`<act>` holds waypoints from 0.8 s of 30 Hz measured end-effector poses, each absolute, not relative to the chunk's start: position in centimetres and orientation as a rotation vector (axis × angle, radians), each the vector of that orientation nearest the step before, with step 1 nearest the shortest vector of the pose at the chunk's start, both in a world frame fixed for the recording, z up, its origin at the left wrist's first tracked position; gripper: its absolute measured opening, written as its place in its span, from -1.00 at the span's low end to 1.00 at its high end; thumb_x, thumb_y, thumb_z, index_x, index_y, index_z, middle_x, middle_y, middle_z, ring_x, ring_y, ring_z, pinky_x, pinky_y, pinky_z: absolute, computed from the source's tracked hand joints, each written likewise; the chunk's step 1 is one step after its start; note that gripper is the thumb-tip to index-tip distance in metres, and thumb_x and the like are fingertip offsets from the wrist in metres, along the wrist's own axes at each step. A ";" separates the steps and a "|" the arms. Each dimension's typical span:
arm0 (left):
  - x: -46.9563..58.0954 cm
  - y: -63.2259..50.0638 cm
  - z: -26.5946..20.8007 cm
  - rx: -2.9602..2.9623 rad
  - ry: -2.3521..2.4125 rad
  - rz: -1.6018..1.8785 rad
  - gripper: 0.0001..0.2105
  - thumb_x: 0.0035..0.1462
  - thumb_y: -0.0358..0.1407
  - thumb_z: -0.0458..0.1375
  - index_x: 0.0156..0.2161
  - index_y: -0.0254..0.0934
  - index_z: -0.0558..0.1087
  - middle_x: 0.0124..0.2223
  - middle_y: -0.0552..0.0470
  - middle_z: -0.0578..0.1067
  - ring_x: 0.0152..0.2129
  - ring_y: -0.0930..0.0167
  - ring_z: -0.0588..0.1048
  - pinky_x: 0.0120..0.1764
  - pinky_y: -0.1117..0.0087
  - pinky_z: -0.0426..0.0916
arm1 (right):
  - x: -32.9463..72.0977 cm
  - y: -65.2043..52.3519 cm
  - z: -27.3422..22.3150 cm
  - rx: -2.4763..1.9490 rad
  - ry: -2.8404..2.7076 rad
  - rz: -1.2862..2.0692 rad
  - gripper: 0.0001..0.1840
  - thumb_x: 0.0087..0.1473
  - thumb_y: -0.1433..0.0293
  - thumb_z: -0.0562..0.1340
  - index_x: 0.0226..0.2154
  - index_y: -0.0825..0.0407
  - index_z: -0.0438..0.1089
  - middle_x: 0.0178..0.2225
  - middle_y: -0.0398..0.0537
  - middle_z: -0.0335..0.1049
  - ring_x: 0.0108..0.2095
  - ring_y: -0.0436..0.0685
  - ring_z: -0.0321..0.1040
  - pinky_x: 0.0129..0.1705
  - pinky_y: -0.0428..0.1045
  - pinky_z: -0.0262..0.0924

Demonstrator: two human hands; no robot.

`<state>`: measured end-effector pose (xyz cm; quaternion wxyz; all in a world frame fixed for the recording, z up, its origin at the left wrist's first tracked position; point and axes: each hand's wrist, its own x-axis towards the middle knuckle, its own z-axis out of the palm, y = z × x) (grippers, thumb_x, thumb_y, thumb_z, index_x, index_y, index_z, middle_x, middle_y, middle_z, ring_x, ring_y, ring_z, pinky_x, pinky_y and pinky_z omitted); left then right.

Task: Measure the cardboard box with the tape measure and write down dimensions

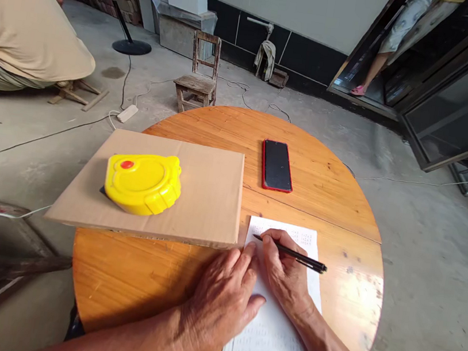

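Note:
A black pen [299, 255] is gripped in my right hand [287, 273], its tip down on a white sheet of paper [272, 335]. Rows of small handwriting show near the sheet's top and bottom; they are too small to read. Fingers stretched out, my left hand [224, 290] lies across the sheet's left edge and the wooden table [128, 277]. Just beyond it stands a brown cardboard box [209, 195]. On the box rests a yellow tape-measure-shaped case [143, 183] with a red button.
A phone [277, 166] in a red case lies past the paper. A small wooden chair [197, 80] stands behind the table. A person [29, 24] sits low at the left. Another person's leg [379, 68] shows in the doorway. Cables and a power strip [127, 113] lie on the floor.

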<state>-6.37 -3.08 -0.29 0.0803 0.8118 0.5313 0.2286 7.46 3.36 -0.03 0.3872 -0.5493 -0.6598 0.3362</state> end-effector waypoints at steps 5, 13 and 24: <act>-6.4 -3.1 -0.2 2.437 1.577 0.687 -0.62 0.06 -0.23 0.28 -0.04 -0.36 0.43 0.11 -0.20 0.46 -0.09 0.14 0.48 -0.07 0.14 0.47 | 7.4 3.4 -0.1 -1.390 -1.664 0.875 -0.80 0.22 0.31 0.13 -0.38 0.00 0.40 -0.48 -0.14 0.38 -0.46 0.05 0.25 -0.39 -0.05 0.17; -6.4 -3.1 -0.2 2.438 1.572 0.685 -0.56 0.07 -0.23 0.28 0.04 -0.38 0.39 0.12 -0.21 0.45 -0.08 0.13 0.47 -0.07 0.13 0.47 | 7.3 3.3 -0.1 -1.406 -1.673 0.875 -0.80 0.21 0.33 0.13 -0.39 0.01 0.40 -0.51 -0.17 0.35 -0.51 0.01 0.21 -0.45 -0.08 0.13; -6.4 -3.1 -0.3 2.429 1.574 0.680 -0.57 0.11 -0.23 0.24 0.06 -0.35 0.38 0.13 -0.19 0.44 -0.06 0.14 0.46 -0.04 0.13 0.45 | 7.2 3.4 0.3 -1.421 -1.700 0.868 -0.80 0.19 0.33 0.13 -0.42 0.01 0.38 -0.54 -0.18 0.33 -0.52 0.02 0.21 -0.47 -0.07 0.12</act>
